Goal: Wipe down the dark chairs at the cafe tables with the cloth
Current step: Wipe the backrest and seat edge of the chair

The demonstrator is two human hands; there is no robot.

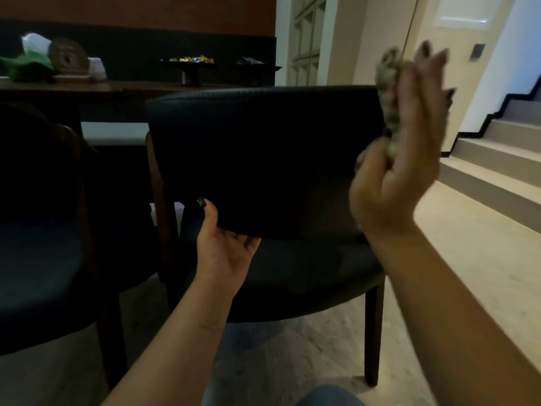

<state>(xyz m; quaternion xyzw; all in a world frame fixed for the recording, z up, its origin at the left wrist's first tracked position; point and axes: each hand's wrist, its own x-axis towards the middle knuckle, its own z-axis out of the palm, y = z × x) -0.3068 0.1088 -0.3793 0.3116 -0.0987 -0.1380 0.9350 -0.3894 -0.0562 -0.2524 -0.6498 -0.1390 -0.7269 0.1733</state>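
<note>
Risk first: the cloth (pixel 390 104) is bunched into a loose wad, so a pass with it this way could just skid over the backrest and miss the woven top edge, or shed a fold and drop out of the hand. The view is blurred at that hand, so contact with the chair is hard to confirm.

Right hand (pixel 401 159) is raised at the right end of the near dark chair (pixel 263 148), thumb curled in on the cloth, fingers long and nearly straight behind it; a light hold, not a fist. Left hand (pixel 224 244) grips the lower edge of the backrest, thumb in front, fingers tucked under. A second dark chair (pixel 38 259) sits at left, and a table (pixel 58 86) beyond.
</note>
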